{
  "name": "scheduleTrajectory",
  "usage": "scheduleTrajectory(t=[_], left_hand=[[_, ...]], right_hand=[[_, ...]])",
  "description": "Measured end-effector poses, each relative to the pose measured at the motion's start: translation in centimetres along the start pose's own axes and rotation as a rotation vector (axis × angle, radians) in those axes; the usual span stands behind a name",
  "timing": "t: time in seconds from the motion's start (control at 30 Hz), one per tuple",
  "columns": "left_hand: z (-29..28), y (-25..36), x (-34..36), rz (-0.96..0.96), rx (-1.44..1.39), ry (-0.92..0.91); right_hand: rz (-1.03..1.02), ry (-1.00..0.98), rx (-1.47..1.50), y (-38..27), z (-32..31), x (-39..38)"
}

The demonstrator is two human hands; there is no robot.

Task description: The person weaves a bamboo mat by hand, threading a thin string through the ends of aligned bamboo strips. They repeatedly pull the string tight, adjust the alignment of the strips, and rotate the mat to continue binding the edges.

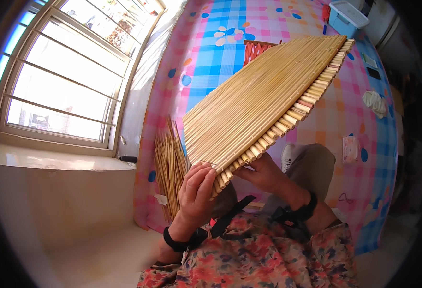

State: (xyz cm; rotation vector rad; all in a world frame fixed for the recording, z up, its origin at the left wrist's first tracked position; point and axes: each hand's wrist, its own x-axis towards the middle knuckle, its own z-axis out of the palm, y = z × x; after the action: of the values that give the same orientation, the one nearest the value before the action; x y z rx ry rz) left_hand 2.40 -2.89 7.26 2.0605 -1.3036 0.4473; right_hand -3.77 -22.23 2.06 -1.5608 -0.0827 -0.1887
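A stiff mat of straw-coloured reed stalks (263, 101), laid side by side and joined in rows, is held up at a slant before me. Its cut stalk ends form a stepped edge along the right side. At the near corner my left hand (196, 189) is closed on the mat, fingertips on its upper face. A thin dark line, perhaps a needle or thread, shows at those fingertips. Beneath the stepped edge, my right hand (264, 176) grips the mat from below, and most of its fingers are hidden behind it.
Loose reed stalks (168, 168) lie in a heap to the left, beside the barred window (59, 81). A checked, flowered sheet (211, 57) spreads under everything. Farther off are a red woven item (254, 52), a blue lidded box (345, 19), a white cloth (375, 104) and a small pack (350, 150).
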Motion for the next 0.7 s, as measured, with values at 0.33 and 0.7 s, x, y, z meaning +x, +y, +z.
scheduleTrajectory(t=[0.33, 0.7], left_hand=[[0.9, 0.6, -1.4, 0.048, -0.017, -0.017], [1.4, 0.2, -1.1, 0.062, 0.014, 0.041]], right_hand=[[-0.037, -0.144, -0.289, -0.6, -2.5, -2.0], [0.223, 0.191, 0.275, 0.5, 1.7, -2.4]])
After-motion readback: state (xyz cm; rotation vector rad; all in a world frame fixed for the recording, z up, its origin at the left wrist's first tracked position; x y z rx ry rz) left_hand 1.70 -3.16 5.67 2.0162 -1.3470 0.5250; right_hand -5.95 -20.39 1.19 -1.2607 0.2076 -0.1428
